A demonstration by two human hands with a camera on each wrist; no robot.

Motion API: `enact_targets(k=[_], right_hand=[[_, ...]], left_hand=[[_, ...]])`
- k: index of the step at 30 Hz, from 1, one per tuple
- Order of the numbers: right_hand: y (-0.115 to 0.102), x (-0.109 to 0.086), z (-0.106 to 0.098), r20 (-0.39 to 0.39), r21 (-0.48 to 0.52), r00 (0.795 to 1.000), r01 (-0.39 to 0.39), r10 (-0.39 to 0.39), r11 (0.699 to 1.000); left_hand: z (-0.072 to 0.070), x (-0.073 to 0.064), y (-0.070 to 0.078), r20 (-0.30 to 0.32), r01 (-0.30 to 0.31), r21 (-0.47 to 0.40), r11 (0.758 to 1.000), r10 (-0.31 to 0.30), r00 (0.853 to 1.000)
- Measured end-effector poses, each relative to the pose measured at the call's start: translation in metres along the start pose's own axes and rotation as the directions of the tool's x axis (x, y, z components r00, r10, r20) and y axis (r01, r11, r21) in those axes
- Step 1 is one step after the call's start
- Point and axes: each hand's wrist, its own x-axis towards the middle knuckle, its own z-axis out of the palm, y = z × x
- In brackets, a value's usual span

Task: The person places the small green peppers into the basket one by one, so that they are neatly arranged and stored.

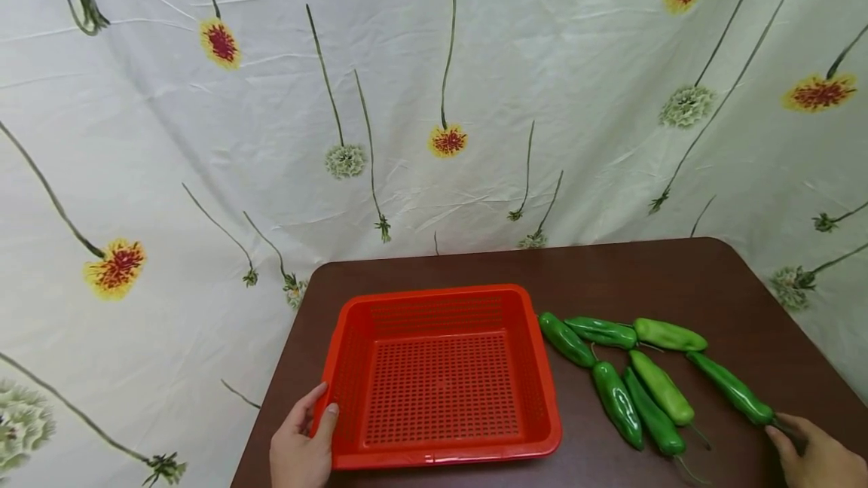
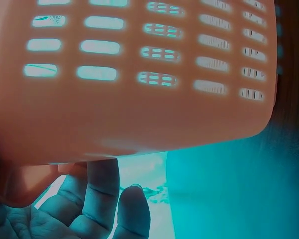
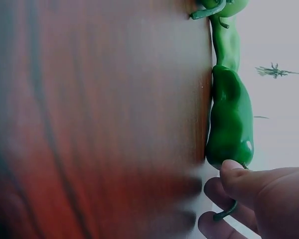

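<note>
A red plastic basket [image 1: 444, 459] with a slotted bottom stands on the table, nothing inside it. My left hand [image 1: 303, 439] grips its left rim near the front corner, thumb on the inner side. In the left wrist view, the basket's slotted wall [image 2: 124, 124] fills the top, with fingers [image 2: 100, 199] under the rim. At the far right, my right hand [image 1: 817, 454] pinches a long green pepper [image 1: 731, 388] by its stem end. The right wrist view shows that pepper [image 3: 231, 117] lying along the tabletop, its curved stem [image 3: 225, 211] between the fingers.
Several other green peppers [image 1: 615, 401] lie in a loose group between the basket and the held one, including a lighter one [image 1: 670, 335] at the back. The dark brown table [image 1: 420, 266] has rounded back corners. Behind hangs a white flowered cloth [image 1: 271, 119].
</note>
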Motion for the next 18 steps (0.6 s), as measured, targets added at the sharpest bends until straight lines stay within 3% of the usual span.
enact_targets(k=[10,14,18], right_hand=[[0.0024,-0.0011,-0.0052,-0.001,0.053,1.0,0.016,-0.016,0.998],[-0.0007,-0.0031,-0.0058,-0.014,0.092,1.0,-0.013,0.015,0.996],[-0.007,-0.0053,-0.0077,-0.037,0.2,0.996,-0.07,0.079,0.977]], left_hand=[[0.0008,-0.0001,-0.0001,-0.001,-0.006,0.003,1.0,0.006,1.0],[0.0006,-0.0006,0.0005,-0.006,-0.005,0.01,1.0,0.005,1.0],[0.0005,0.0,0.0,-0.011,-0.008,0.011,1.0,0.008,1.0]])
